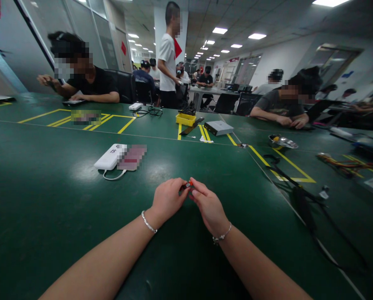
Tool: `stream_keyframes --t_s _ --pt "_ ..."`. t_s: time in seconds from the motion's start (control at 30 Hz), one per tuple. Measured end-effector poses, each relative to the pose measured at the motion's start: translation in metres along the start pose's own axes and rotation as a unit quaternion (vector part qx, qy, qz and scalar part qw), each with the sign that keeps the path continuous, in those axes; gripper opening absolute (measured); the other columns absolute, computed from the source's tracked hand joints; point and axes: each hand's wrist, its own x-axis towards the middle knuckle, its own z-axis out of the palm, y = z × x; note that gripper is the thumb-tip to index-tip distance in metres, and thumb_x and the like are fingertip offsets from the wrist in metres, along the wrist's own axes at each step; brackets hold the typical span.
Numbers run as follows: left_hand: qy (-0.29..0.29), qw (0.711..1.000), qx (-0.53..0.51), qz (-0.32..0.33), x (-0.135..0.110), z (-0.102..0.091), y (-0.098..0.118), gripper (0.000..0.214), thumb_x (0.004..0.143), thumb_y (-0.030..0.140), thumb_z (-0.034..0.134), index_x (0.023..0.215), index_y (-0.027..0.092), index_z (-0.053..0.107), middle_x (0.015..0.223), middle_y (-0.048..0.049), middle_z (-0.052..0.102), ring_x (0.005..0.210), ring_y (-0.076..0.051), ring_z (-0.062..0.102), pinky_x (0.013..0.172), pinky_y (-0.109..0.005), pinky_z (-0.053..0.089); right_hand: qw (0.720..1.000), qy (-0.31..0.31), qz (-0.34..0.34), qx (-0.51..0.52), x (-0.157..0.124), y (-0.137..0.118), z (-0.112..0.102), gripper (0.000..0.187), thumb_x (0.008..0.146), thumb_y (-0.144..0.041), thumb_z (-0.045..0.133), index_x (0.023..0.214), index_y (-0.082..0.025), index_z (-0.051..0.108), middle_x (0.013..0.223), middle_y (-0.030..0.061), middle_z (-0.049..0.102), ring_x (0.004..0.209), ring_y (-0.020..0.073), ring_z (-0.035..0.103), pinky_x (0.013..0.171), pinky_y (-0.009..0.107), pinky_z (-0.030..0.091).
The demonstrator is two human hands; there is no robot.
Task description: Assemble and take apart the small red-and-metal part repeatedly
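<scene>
My left hand is closed in a pinch round a small dark and metallic piece with an orange-red tip, too small to name. At the orange tip, my right hand meets it with thumb and forefinger drawn together, the other fingers curled beneath. Both hands are just above the green table, fingertips almost touching. Part of the small piece is hidden by the fingers. Beyond my left hand lie a white power bank marked 15 and a phone, with a short white cable.
A yellow bin, a grey box and a metal bowl stand farther back. Black straps and bundled wires lie at the right. Two people sit across the table; another person stands behind.
</scene>
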Motion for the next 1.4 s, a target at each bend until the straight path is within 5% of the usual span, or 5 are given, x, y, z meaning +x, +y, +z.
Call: stream_keyframes --t_s 0.63,1.03,1.4 --pt "0.020 1.000 0.006 -0.016 -0.001 -0.002 0.001 0.018 0.078 0.034 0.045 0.079 0.018 0.056 0.070 -0.0023 0.060 0.065 -0.014 0.053 0.058 -0.024 0.037 0.992 -0.020 0.061 0.109 -0.008 -0.014 0.014 0.042 0.068 -0.019 0.054 0.109 -0.021 0.053 0.115 0.0032 0.054 0.109 0.0172 0.045 0.095 0.034 0.033" --pt "0.002 1.000 0.021 0.002 0.000 -0.002 -0.001 0.015 0.078 0.031 0.046 0.076 0.019 0.055 0.069 -0.0015 0.059 0.064 -0.014 0.052 0.057 -0.024 0.036 0.998 -0.030 0.017 -0.053 -0.008 -0.009 0.008 0.055 0.066 -0.017 0.056 0.119 -0.022 0.043 0.118 0.0030 0.051 0.108 0.0173 0.046 0.097 0.034 0.031" --pt "-0.003 0.999 -0.031 0.010 0.000 -0.002 0.001 0.016 0.078 0.033 0.047 0.081 0.019 0.055 0.069 -0.0007 0.059 0.064 -0.013 0.053 0.059 -0.024 0.039 0.993 0.011 -0.033 -0.116 0.000 -0.015 -0.003 0.029 0.066 -0.030 0.058 0.094 -0.023 0.063 0.103 0.0031 0.061 0.100 0.0201 0.052 0.092 0.037 0.034"
